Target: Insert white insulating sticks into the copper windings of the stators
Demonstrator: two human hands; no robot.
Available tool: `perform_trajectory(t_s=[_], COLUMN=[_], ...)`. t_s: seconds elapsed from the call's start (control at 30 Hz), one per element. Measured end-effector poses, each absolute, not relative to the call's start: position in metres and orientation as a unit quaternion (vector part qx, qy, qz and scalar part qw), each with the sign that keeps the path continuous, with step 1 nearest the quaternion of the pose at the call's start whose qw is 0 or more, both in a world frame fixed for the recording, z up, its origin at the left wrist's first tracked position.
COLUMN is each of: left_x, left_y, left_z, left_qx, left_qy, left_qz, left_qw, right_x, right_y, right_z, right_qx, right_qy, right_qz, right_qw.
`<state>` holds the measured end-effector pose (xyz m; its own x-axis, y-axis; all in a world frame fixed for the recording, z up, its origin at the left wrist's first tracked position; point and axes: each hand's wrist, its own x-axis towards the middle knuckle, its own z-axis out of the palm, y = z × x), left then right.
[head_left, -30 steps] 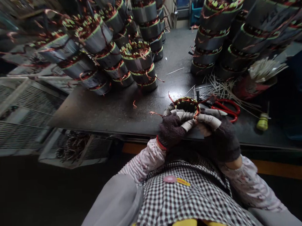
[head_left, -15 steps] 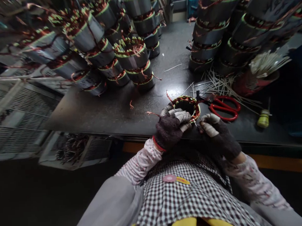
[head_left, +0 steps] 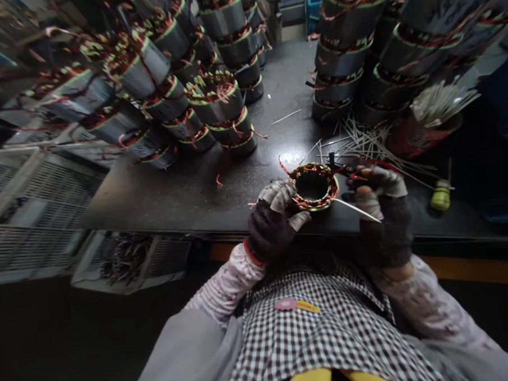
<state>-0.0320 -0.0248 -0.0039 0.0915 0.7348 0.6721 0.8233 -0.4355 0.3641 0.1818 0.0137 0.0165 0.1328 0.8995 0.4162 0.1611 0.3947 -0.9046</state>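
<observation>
A small wound stator ring (head_left: 314, 186) with copper coils and green slot liners lies on the dark bench (head_left: 186, 188) near its front edge. My left hand (head_left: 274, 219), in a dark glove with taped fingertips, grips the ring's left rim. To the ring's right, my right hand (head_left: 381, 203), gloved the same way, is closed in a pinch on a thin white strip (head_left: 356, 208) that points toward the ring. This hand sits over the red-handled scissors (head_left: 353, 176), which are mostly hidden beneath it.
Tall stacks of wound stators stand at back left (head_left: 216, 99) and back right (head_left: 343, 52). Loose white strips (head_left: 361, 138) lie scattered beside a red pot (head_left: 428, 132) of more strips. A yellow-green bottle (head_left: 440, 196) lies at the right. Plastic crates (head_left: 31, 206) sit left of the bench.
My right hand left the ring's rim and moved right over the scissors, now pinching a white strip. My left hand slid to the ring's left side, uncovering its top.
</observation>
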Motion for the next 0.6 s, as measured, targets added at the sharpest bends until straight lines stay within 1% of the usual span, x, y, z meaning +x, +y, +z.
perform_trajectory(t_s=[0.03, 0.1, 0.23, 0.33, 0.43, 0.5, 0.53, 0.6], left_x=[-0.037, -0.048, -0.067, -0.074, -0.073, -0.073, -0.074, -0.075], left_y=[-0.028, -0.028, 0.006, 0.045, 0.061, 0.052, 0.043, 0.023], left_z=[-0.002, 0.008, 0.051, 0.085, 0.098, 0.091, 0.084, 0.066], left_qx=[-0.746, -0.785, -0.861, -0.905, -0.926, -0.934, -0.936, -0.927], left_qy=[-0.531, -0.516, -0.458, -0.384, -0.311, -0.287, -0.288, -0.315], left_qz=[-0.398, -0.341, -0.21, -0.095, -0.069, -0.1, -0.121, -0.178], left_qw=[0.059, 0.035, -0.066, -0.156, -0.205, -0.187, -0.161, -0.097], right_x=[0.186, 0.185, 0.179, 0.188, 0.203, 0.218, 0.228, 0.252], right_y=[0.005, 0.0, 0.041, 0.079, 0.092, 0.088, 0.086, 0.084], right_z=[0.009, -0.002, -0.005, 0.012, 0.029, 0.033, 0.033, 0.032], right_qx=[-0.477, -0.505, -0.507, -0.414, -0.327, -0.346, -0.379, -0.48], right_qy=[-0.583, -0.593, -0.654, -0.717, -0.715, -0.693, -0.681, -0.637], right_qz=[0.312, 0.327, 0.355, 0.421, 0.535, 0.552, 0.531, 0.423], right_qw=[0.58, 0.535, 0.434, 0.37, 0.31, 0.308, 0.332, 0.43])
